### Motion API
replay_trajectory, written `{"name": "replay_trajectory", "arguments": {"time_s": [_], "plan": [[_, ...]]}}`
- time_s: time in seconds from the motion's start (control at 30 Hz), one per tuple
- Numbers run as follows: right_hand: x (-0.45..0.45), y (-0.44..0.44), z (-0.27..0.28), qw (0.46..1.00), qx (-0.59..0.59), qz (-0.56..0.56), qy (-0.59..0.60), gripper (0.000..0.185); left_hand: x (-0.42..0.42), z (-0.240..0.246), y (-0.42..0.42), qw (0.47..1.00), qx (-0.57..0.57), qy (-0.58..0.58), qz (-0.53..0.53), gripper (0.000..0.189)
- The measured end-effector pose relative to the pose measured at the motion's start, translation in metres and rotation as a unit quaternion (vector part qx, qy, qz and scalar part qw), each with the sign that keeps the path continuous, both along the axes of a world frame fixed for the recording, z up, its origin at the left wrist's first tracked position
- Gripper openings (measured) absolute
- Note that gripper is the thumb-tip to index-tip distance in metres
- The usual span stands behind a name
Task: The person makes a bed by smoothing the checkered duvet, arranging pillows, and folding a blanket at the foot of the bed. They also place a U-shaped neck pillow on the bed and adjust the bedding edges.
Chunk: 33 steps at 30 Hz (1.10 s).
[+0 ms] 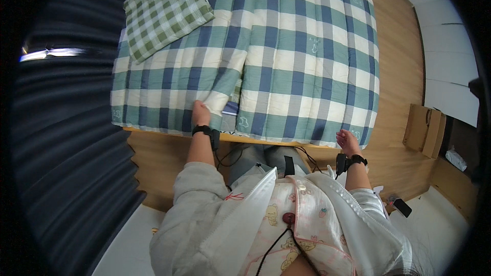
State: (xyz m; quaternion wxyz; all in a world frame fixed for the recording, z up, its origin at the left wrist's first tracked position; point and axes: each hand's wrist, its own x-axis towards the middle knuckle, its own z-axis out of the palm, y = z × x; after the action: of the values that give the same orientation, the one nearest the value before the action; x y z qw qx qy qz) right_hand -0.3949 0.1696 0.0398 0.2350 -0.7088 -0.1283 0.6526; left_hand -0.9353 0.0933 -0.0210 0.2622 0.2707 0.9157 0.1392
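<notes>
A padded quilt (295, 69) in green, blue and cream checks covers the bed before me, with a split or fold line running down its middle. My left hand (201, 113) grips the quilt's edge beside that gap, where a blue-and-white striped cloth (230, 108) shows underneath. Over the quilt's near right corner is my right hand (348, 142), its fingers loosely curled; whether it touches the fabric is unclear. A folded green-and-white checked cloth (167, 15) lies on the quilt at the upper left.
A dark pleated curtain (73, 122) hangs along the left side. The bed's wooden edge (268, 138) runs in front of my legs. Cardboard boxes (424, 130) stand on the wooden floor at right, with a black phone-like object (402, 207) lower down. Black cables hang near my legs.
</notes>
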Motion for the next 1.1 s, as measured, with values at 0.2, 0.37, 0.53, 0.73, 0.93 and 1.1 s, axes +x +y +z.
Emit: {"name": "replay_trajectory", "arguments": {"time_s": [0.2, 0.37, 0.53, 0.73, 0.93, 1.1], "plan": [[-0.056, 0.003, -0.014, 0.998, 0.022, 0.025, 0.045, 0.022, -0.1, 0.064, -0.019, 0.979, 0.181, 0.087, -0.018, 0.012], [-0.121, 0.012, -0.029, 0.995, 0.034, 0.072, 0.057, 0.023, -0.146, 0.1, -0.007, 0.976, 0.193, 0.097, -0.034, 0.008], [-0.21, 0.024, -0.046, 0.983, 0.044, 0.151, 0.091, 0.021, -0.158, 0.095, -0.004, 0.975, 0.215, 0.044, -0.041, 0.005], [-0.326, 0.02, -0.093, 0.963, 0.057, 0.236, 0.112, 0.013, -0.164, 0.096, -0.005, 0.963, 0.263, -0.046, -0.039, 0.006], [-0.42, 0.005, -0.131, 0.828, 0.205, 0.51, -0.108, 0.029, -0.156, 0.116, -0.005, 0.947, 0.288, -0.137, -0.024, 0.007], [-0.467, 0.009, -0.138, 0.787, 0.204, 0.534, -0.232, 0.043, -0.148, 0.127, -0.005, 0.943, 0.272, -0.192, 0.016, 0.006]]}}
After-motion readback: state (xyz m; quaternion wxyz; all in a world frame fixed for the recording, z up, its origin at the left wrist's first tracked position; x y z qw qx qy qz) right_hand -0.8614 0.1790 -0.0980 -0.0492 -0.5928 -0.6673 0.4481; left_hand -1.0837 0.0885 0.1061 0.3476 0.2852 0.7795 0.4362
